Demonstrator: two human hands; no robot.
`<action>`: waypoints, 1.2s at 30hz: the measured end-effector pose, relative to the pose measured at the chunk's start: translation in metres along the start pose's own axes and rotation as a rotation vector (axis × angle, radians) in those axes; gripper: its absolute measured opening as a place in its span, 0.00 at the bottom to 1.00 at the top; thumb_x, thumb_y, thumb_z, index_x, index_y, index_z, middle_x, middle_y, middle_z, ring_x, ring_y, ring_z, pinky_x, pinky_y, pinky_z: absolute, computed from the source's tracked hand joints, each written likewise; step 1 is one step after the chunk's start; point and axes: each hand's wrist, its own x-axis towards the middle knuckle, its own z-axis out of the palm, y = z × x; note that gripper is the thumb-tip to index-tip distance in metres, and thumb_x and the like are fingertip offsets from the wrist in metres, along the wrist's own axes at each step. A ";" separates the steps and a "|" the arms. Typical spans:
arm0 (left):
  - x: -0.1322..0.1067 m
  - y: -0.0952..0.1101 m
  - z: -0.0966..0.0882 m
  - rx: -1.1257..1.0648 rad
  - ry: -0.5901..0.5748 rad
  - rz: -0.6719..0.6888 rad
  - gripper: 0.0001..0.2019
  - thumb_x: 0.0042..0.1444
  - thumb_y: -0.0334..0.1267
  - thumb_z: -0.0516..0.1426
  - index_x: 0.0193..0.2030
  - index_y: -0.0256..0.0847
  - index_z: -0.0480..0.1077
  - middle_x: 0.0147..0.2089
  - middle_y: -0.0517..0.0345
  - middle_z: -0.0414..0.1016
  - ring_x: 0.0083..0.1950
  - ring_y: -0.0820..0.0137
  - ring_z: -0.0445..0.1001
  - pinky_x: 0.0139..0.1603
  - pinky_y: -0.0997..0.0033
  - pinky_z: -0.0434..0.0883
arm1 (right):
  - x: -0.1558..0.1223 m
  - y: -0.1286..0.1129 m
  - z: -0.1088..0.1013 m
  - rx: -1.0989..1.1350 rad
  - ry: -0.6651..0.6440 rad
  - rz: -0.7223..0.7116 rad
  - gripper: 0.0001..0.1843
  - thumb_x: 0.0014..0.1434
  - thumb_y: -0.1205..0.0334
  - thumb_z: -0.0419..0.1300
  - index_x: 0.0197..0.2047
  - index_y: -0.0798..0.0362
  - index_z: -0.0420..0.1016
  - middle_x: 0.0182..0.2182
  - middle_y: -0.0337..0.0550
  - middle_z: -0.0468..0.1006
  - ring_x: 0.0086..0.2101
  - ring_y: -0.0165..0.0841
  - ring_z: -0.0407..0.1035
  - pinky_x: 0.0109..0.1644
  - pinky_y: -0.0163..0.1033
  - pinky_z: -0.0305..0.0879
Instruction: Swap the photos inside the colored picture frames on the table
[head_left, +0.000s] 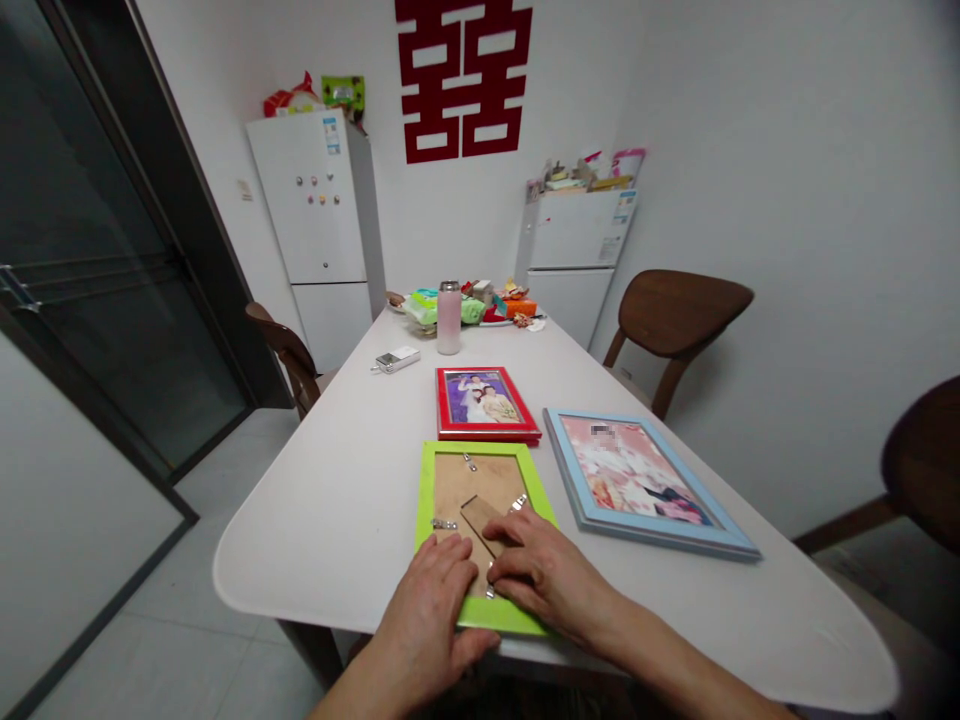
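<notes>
Two hands on one frame: the L hand (pixel 427 612) lies fairly flat, fingers together, on the lower left of the back of a lime-green photo frame (pixel 480 449). The R hand (pixel 544 572) is half open, fingers a bit curled, across the lower right, over a brown stand strut (pixel 480 522). Can't tell if either grips or just presses. The frame lies face down between the hands, at the near edge of the white tabletop (pixel 322 500), w/ its cardboard backing (pixel 465 490) up & small metal clips (pixel 469 461) round the inside. Just past its far edge sits a red photo frame (pixel 487 433), face up; just right, a pale blue photo frame (pixel 630 480), face up & angled, near the right edge. Toward the far end: a small silver gadget (pixel 396 359) by the left edge, a pink-and-white bottle (pixel 448 318), and a plate (pixel 495 323) of snack packets. Beyond the far edge, two white fridges (pixel 315 200) (pixel 577 270) stand against the wall.
</notes>
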 end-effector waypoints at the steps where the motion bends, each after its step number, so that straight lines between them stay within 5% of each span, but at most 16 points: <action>1: 0.000 0.000 -0.001 0.001 -0.005 0.000 0.21 0.41 0.39 0.60 0.43 0.33 0.64 0.54 0.42 0.62 0.57 0.59 0.57 0.57 0.53 0.52 | 0.000 0.000 0.002 -0.010 0.016 0.003 0.08 0.51 0.62 0.54 0.26 0.48 0.75 0.38 0.41 0.69 0.39 0.34 0.59 0.44 0.41 0.54; 9: -0.005 -0.003 0.000 -0.045 0.042 0.012 0.20 0.42 0.39 0.60 0.43 0.34 0.64 0.52 0.43 0.63 0.56 0.60 0.58 0.57 0.53 0.52 | 0.008 -0.008 -0.001 0.038 0.050 0.076 0.08 0.52 0.63 0.52 0.28 0.52 0.73 0.33 0.41 0.70 0.36 0.32 0.60 0.42 0.38 0.55; 15: -0.010 -0.007 0.006 -0.073 0.145 -0.001 0.16 0.42 0.38 0.59 0.38 0.37 0.62 0.51 0.44 0.64 0.55 0.58 0.58 0.56 0.48 0.52 | 0.040 -0.013 0.010 -0.007 0.061 0.126 0.09 0.52 0.62 0.53 0.33 0.51 0.74 0.32 0.42 0.72 0.37 0.32 0.61 0.41 0.36 0.54; 21: -0.009 -0.006 0.006 -0.080 0.129 -0.017 0.16 0.39 0.36 0.62 0.35 0.38 0.62 0.51 0.45 0.64 0.54 0.58 0.60 0.56 0.49 0.52 | 0.062 -0.013 0.021 -0.079 0.048 0.163 0.10 0.53 0.63 0.52 0.31 0.51 0.74 0.29 0.43 0.71 0.35 0.31 0.62 0.39 0.35 0.54; 36: -0.009 -0.011 0.010 -0.090 0.112 -0.014 0.24 0.40 0.38 0.61 0.45 0.36 0.59 0.51 0.42 0.64 0.55 0.57 0.59 0.55 0.45 0.52 | 0.086 0.041 0.020 -0.226 0.189 0.427 0.14 0.54 0.61 0.48 0.39 0.54 0.72 0.34 0.49 0.69 0.37 0.36 0.61 0.40 0.38 0.54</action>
